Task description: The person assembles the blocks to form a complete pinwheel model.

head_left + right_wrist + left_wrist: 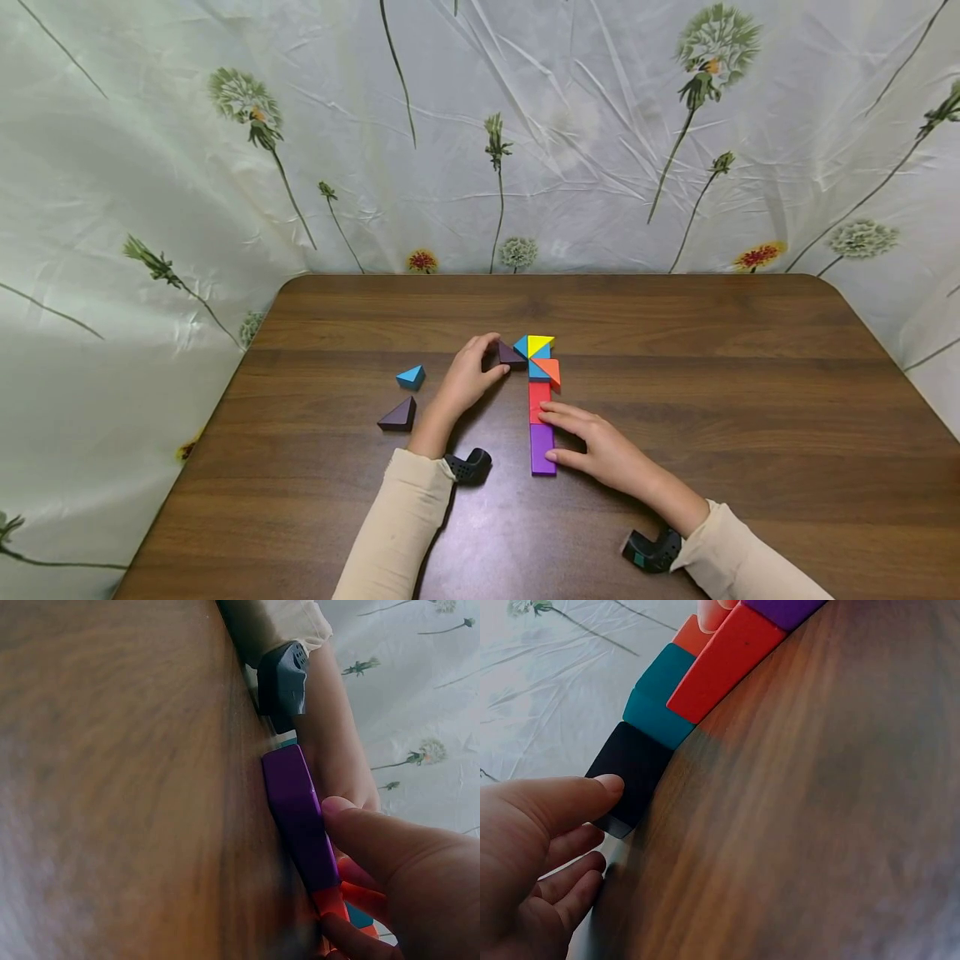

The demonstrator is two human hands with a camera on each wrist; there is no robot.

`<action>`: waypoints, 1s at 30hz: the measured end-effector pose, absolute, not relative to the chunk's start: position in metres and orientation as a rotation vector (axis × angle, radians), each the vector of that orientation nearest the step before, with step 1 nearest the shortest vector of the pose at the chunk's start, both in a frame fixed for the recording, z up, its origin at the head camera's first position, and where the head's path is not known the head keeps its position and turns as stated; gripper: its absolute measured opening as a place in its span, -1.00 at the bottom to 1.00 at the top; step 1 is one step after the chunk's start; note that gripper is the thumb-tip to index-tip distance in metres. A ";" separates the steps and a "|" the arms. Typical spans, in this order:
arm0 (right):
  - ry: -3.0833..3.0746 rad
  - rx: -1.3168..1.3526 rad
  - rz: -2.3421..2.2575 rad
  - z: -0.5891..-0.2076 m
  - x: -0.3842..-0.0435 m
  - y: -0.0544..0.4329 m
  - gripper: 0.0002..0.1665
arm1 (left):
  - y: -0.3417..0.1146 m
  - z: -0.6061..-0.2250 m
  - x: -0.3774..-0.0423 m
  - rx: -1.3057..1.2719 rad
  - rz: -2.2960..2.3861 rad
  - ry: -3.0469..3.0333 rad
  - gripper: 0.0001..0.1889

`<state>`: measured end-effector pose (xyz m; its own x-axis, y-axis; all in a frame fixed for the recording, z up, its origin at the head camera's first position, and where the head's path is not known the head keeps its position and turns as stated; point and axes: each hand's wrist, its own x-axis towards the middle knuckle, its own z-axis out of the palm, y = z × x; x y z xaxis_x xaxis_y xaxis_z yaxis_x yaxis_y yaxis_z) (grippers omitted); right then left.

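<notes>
Between thumb and fingers, my left hand pinches a dark triangular block. Its right tip meets the pinwheel of blue, yellow and orange triangles; in the left wrist view the dark block touches a teal-blue one. Below the pinwheel, a red block and a purple block lie end to end in a column. My right hand rests against these from the right, fingers extended onto the red block and thumb at the purple block's edge. The right wrist view shows that thumb touching the purple block.
Left of my left hand lie a loose blue triangular block and another dark triangular block. All stand on a brown wooden table, with a dandelion-print cloth hanging behind it. Both wrists wear black devices.
</notes>
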<state>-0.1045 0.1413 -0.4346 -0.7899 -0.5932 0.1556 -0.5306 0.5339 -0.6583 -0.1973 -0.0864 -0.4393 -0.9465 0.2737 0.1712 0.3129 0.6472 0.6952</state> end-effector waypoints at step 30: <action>2.684 -1.013 -1.101 -0.437 -0.105 0.141 -0.36 | -0.082 -0.442 -0.200 -0.503 -1.191 -2.808 -0.44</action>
<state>-0.1051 0.1408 -0.4369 -0.7807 -0.5996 0.1762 -0.5506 0.5265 -0.6478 -0.2002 -0.0822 -0.4420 -0.9459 0.2760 0.1707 0.3146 0.6507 0.6911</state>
